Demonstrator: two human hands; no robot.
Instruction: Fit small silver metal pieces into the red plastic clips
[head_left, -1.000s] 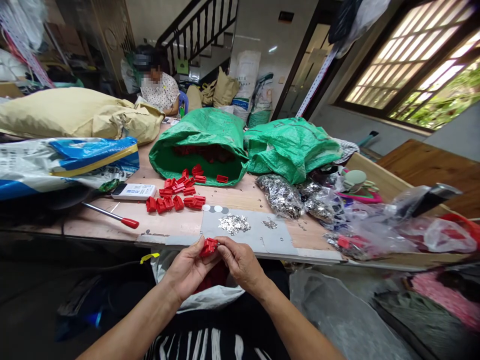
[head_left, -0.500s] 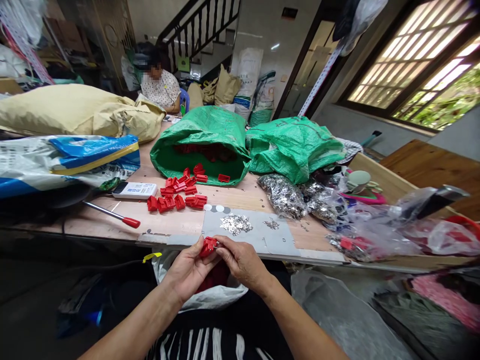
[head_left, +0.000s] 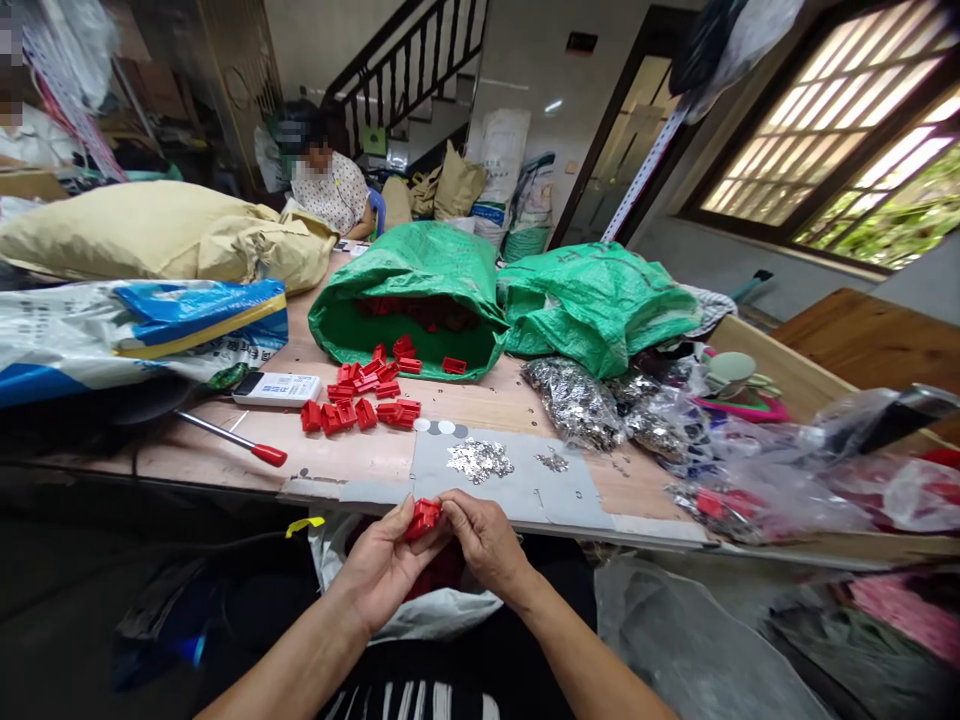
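A red plastic piece [head_left: 424, 518] is held at the table's front edge between the thumb and fingers of my left hand [head_left: 382, 565]. My right hand [head_left: 487, 545] is closed, its thumb and forefinger pinched at the right side of that piece; whatever lies between those fingertips is too small to make out. Just beyond, a grey mat [head_left: 525, 490] bears a pile of flat silvery metal parts [head_left: 478, 461] and a smaller heap of dark metal bits [head_left: 553, 460]. Several more red pieces [head_left: 365, 413] lie at the mouth of a green sack [head_left: 420, 255] and in front of it.
A red-tipped lever [head_left: 268, 455] and a white box [head_left: 277, 389] are at the left. Bags of metal parts [head_left: 574, 405] lie at the right, beside a wooden tray [head_left: 780, 365]. An open white sack [head_left: 442, 612] hangs below my hands. A person [head_left: 334, 195] sits behind the table.
The view has shifted slightly, and a second person now shows at the left edge. My right fingers are bent more tightly at the red piece, which both frames show in my left hand.
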